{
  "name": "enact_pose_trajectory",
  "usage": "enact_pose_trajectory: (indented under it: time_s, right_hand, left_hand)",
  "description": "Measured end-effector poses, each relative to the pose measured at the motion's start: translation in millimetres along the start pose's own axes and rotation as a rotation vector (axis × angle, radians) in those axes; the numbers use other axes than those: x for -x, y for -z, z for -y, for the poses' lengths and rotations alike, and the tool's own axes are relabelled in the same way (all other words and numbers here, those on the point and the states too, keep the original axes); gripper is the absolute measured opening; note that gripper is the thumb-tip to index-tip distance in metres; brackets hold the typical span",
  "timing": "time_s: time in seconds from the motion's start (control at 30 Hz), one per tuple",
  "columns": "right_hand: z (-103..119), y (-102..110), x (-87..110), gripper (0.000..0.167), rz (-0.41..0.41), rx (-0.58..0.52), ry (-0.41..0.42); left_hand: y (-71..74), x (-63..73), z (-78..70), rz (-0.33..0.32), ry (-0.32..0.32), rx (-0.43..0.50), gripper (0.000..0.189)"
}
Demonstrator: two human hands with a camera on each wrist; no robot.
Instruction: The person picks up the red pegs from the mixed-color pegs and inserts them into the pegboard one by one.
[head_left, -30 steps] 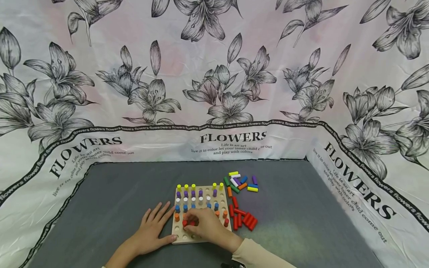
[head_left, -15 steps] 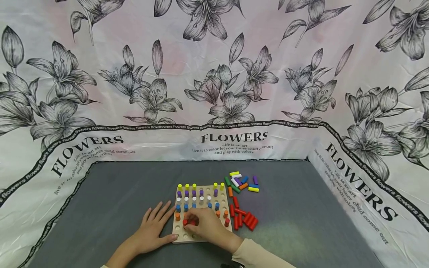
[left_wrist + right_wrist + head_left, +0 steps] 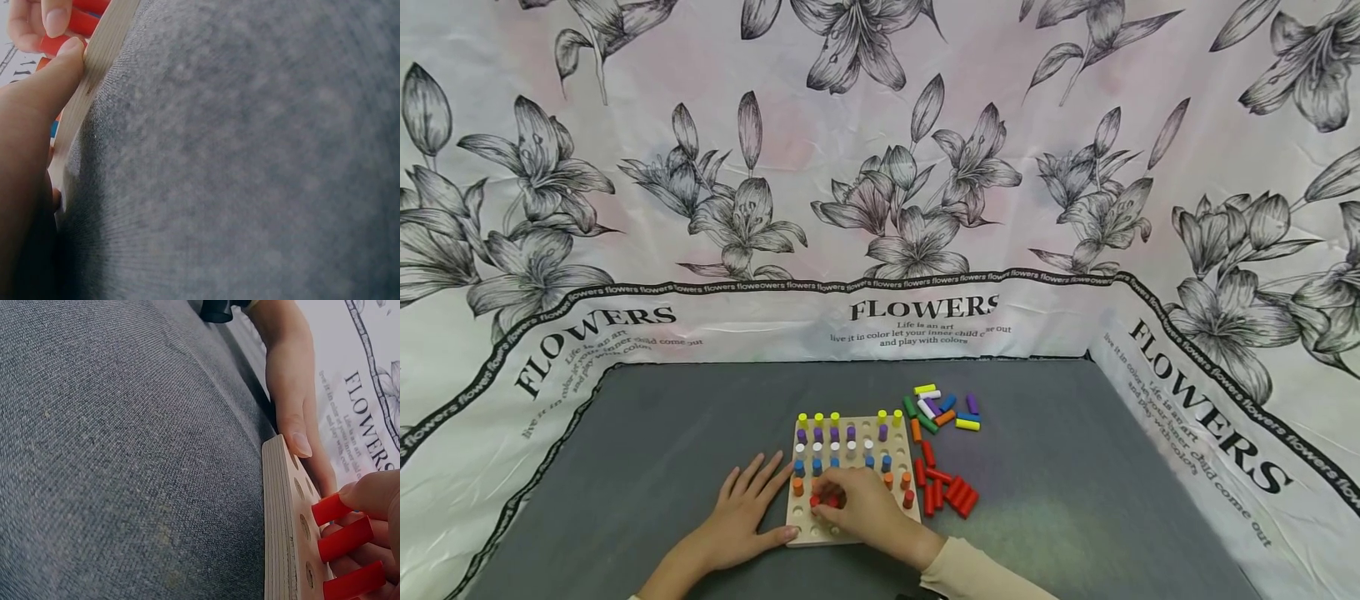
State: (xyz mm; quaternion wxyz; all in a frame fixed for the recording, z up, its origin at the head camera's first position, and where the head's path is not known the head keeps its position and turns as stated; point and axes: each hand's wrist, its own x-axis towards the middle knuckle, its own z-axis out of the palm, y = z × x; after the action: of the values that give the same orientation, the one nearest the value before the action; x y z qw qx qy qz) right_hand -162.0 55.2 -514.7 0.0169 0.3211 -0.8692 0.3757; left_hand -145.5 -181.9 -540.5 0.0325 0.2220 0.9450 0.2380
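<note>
left hand (image 3: 743,512) spread, thumb on pegboard (image 3: 827,540) at near left corner. right hand (image 3: 872,515) pinching red peg (image 3: 328,510), upright on pegboard, near left. likely seating it; next calls for clean release.

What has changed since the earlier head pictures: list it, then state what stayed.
Nothing has visibly changed beyond a slight drift of the whole head view; nothing was taken hold of or let go. The right hand still pinches a red peg at the board, the left hand still lies spread, thumb on the board, and the loose pegs lie as before.
</note>
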Motion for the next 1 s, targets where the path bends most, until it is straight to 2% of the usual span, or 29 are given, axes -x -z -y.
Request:
enact_pose_trajectory:
  time_s: [0.2, 0.4, 0.6, 0.9, 1.0]
  right_hand:
    - [1, 2, 0.1, 0.012, 0.010, -0.014, 0.004]
    - [4, 8, 2.1, 0.011, 0.029, -0.053, -0.027]
    - [7, 17, 2.2, 0.010, 0.016, -0.023, -0.043]
    - [11, 34, 5.4, 0.013, -0.001, -0.058, -0.050]
    - [12, 38, 6.3, 0.012, -0.005, -0.072, -0.055]
  left_hand:
    - [-1.0, -1.0, 2.5, -0.002, 0.002, -0.014, 0.084]
    - [-1.6, -0.2, 2.0, 0.008, 0.006, -0.004, 0.084]
    - [-3.4, -0.7, 4.5, 0.002, 0.005, -0.012, 0.083]
    - [-3.7, 0.1, 4.1, -0.038, -0.021, 0.010, 0.083]
    - [-2.6, 0.0, 3.2, -0.024, -0.009, 0.008, 0.084]
